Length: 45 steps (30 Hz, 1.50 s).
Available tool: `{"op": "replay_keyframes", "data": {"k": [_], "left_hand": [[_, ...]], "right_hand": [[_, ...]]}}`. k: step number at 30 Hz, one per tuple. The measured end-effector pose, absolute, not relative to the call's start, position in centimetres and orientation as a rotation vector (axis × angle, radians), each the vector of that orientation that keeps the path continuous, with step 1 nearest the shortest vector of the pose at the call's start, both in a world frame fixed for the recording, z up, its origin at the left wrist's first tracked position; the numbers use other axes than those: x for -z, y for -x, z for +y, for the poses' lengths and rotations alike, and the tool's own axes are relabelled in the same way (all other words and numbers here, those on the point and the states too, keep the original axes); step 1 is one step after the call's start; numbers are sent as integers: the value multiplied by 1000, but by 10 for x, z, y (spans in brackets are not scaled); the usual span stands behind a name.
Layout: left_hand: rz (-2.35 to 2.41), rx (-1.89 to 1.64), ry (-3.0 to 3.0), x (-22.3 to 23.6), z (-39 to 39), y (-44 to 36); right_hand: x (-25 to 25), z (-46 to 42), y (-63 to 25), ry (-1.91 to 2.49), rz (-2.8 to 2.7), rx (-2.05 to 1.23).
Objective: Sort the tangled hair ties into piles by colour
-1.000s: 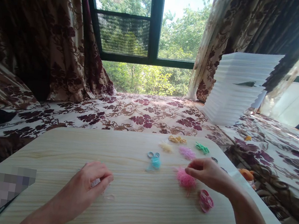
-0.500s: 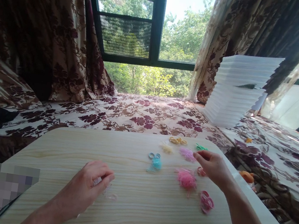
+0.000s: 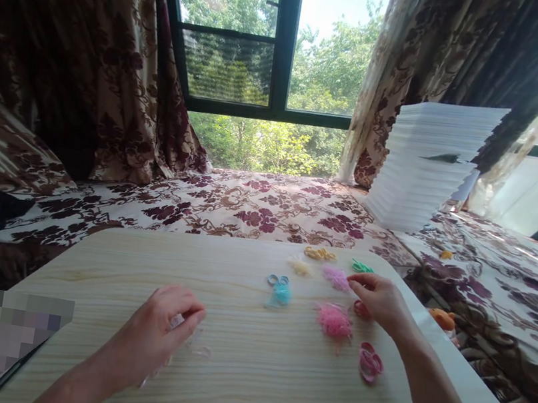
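My left hand [image 3: 167, 324] rests low over the wooden tabletop, fingers curled against the thumb. Something whitish or clear shows in the gap of its grip, and thin clear bands [image 3: 201, 351] lie on the table beside it. On the right, my right hand [image 3: 378, 300] has thumb and fingertips pinched at the edge of a lilac pile of small elastic bands [image 3: 336, 278]; whatever is between them is too small to see. Partly under that hand are red hair ties [image 3: 361, 309]. Nearer me lie a pink pile of elastic bands [image 3: 335, 320] and dark pink hair ties [image 3: 371, 363].
Blue elastic bands [image 3: 279, 295] with two grey-blue rings [image 3: 278, 280] sit mid-table. Farther back are pale yellow bands [image 3: 299, 267], mustard hair ties [image 3: 320, 254] and green ones [image 3: 362, 267]. A tall white stack [image 3: 430, 172] stands beyond the table, and an orange toy [image 3: 442, 318] lies beside it.
My right hand stays by the lilac pile with its fingers pinched, shifted very slightly left. The left hand keeps its curled pose in nearly the same place.
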<state>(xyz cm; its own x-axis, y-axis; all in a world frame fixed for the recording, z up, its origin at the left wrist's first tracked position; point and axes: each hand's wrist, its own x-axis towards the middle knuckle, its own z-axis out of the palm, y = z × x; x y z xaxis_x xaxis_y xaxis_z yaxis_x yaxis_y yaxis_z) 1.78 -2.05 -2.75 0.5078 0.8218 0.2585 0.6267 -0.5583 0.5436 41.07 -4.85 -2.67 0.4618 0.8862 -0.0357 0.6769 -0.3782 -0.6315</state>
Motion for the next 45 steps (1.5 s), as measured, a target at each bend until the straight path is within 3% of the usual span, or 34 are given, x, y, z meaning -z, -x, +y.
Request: {"op": "replay_keyframes", "data": {"k": [7, 15, 27, 45], "left_hand": [[1200, -703, -2381, 29, -20, -17], [1217, -711, -2365, 28, -18, -15], [1196, -517, -2422, 11, -25, -16], [1132, -423, -2649, 11, -36, -21]], "right_hand": [[28, -48, -410, 2184, -1248, -481], [6, -55, -400, 1963, -1261, -91], [28, -71, -251, 1250, -2014, -546], [37, -78, -239, 1256, -2225, -477]]}}
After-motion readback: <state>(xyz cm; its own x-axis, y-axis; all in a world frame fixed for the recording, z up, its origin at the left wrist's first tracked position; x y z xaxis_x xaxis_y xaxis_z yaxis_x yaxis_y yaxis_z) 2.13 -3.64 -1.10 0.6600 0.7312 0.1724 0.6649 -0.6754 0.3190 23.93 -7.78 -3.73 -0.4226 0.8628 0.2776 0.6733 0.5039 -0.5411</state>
